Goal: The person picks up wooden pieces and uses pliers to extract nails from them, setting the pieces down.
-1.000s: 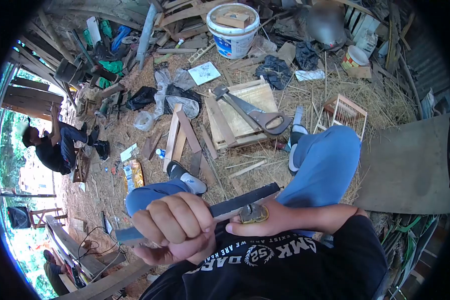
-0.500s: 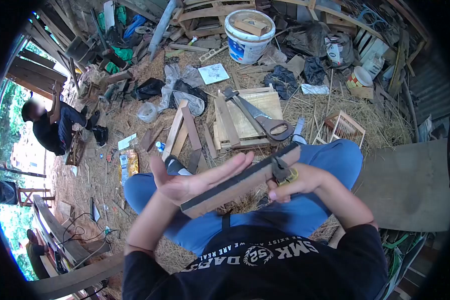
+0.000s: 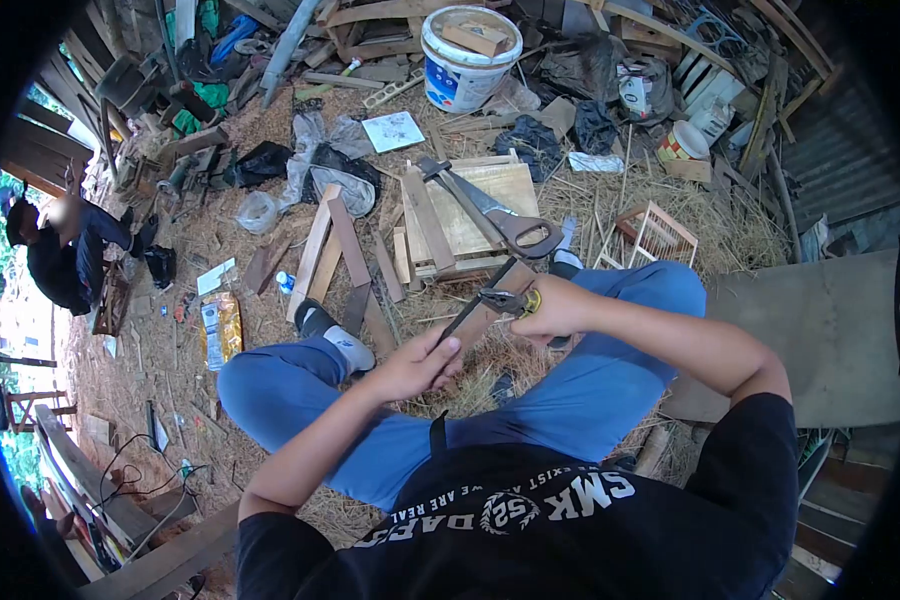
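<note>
A short wooden bar (image 3: 473, 322) with a dark upper edge slants in front of my lap. My left hand (image 3: 418, 368) is closed around its lower end, thumb along the near side. In my right hand (image 3: 558, 306) is a pair of pliers (image 3: 510, 301) with yellow handles. The metal jaws lie against the upper part of the bar; whether they grip anything there I cannot tell. Just beyond the bar, a hand saw (image 3: 500, 218) rests on a pale wooden panel (image 3: 510, 190).
Wood offcuts (image 3: 345, 240) lie on the straw-covered ground past my left foot. A small slatted wooden frame (image 3: 665, 240) sits to the right. A white bucket (image 3: 460, 75) stands farther back. At far left, another person (image 3: 55, 250) sits low.
My left hand was open, palm up beside the bar; now its fingers wrap the lower end. The bar has turned steeper. My head view has shifted slightly.
</note>
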Demonstrator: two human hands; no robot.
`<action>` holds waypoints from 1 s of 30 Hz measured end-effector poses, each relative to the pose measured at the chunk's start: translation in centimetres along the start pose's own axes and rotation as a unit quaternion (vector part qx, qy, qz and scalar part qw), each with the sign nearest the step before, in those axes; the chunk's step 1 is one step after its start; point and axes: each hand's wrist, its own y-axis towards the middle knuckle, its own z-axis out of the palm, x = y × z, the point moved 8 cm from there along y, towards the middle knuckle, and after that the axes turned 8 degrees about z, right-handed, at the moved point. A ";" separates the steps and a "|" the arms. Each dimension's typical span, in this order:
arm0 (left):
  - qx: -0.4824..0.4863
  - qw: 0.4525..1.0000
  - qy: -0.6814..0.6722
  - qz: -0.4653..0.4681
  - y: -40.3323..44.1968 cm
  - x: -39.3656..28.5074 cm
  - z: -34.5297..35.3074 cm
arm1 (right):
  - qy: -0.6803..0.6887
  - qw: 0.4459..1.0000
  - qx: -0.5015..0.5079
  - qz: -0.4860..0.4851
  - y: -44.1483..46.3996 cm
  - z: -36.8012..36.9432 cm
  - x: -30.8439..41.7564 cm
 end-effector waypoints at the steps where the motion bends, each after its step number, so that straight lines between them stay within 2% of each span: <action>1: -0.014 0.999 -0.038 0.006 -0.1 1.0 0.4 | -0.003 1.000 0.001 0.004 0.0 -0.1 0.3; 3: -0.035 0.998 -0.058 0.000 -0.1 2.1 0.1 | -0.039 0.998 -0.038 -0.014 0.0 -0.9 1.6; 6: -0.067 0.992 -0.105 -0.013 -0.5 1.6 -0.7 | -0.052 0.997 -0.027 0.044 1.7 -0.9 1.5; 8: -0.088 0.987 -0.123 -0.047 -1.3 0.4 -1.4 | -0.015 0.999 -0.019 0.033 1.2 -1.6 3.3; 10: -0.082 0.985 -0.145 -0.045 -1.4 -0.2 -1.9 | 0.042 0.997 0.071 -0.009 0.9 -1.0 5.0; 11: -0.061 0.977 -0.200 -0.047 -1.3 -0.2 -2.2 | 0.070 0.988 0.136 -0.012 1.0 -0.4 4.8; 12: -0.040 0.965 -0.255 -0.048 -1.3 -0.4 -2.4 | 0.067 0.988 0.136 -0.012 1.3 -0.5 4.6; 14: -0.014 0.969 -0.243 -0.037 -1.6 -1.0 -3.4 | 0.185 0.945 0.264 -0.052 0.8 0.5 5.5; 16: 0.013 0.972 -0.233 -0.026 -1.9 -1.9 -3.8 | 0.170 0.953 0.245 -0.046 0.3 0.7 5.3; 18: 0.026 0.990 -0.141 0.007 -2.6 -3.3 -4.2 | 0.290 0.929 0.227 -0.048 -0.3 0.8 5.6; 20: 0.015 0.993 -0.119 -0.002 -3.0 -3.6 -4.3 | 0.266 0.929 0.257 -0.030 1.1 2.3 3.0; 22: 0.029 0.996 -0.084 -0.020 -2.9 -2.7 -4.1 | 0.397 0.868 0.294 -0.047 0.2 4.3 3.2; 24: 0.045 0.997 -0.056 -0.021 -2.8 -2.7 -3.7 | 0.433 0.843 0.319 -0.010 -0.3 5.9 3.4; 26: 0.063 0.997 -0.029 -0.024 -2.8 -2.2 -3.5 | 0.413 0.770 0.485 -0.039 -2.2 8.1 4.3; 27: 0.083 0.996 -0.027 -0.012 -2.9 -2.1 -3.4 | 0.434 0.766 0.474 -0.001 -1.9 9.0 4.0; 28: 0.103 0.994 -0.025 -0.001 -3.1 -2.0 -3.2 | 0.435 0.764 0.476 0.004 -2.2 9.0 4.0; 29: 0.102 0.994 -0.031 -0.003 -3.3 -1.8 -3.2 | 0.348 0.850 0.395 0.027 -1.7 8.6 2.8; 30: 0.092 0.994 0.052 0.002 -3.5 -2.3 -3.5 | 0.253 0.916 0.307 0.049 -1.3 7.7 2.1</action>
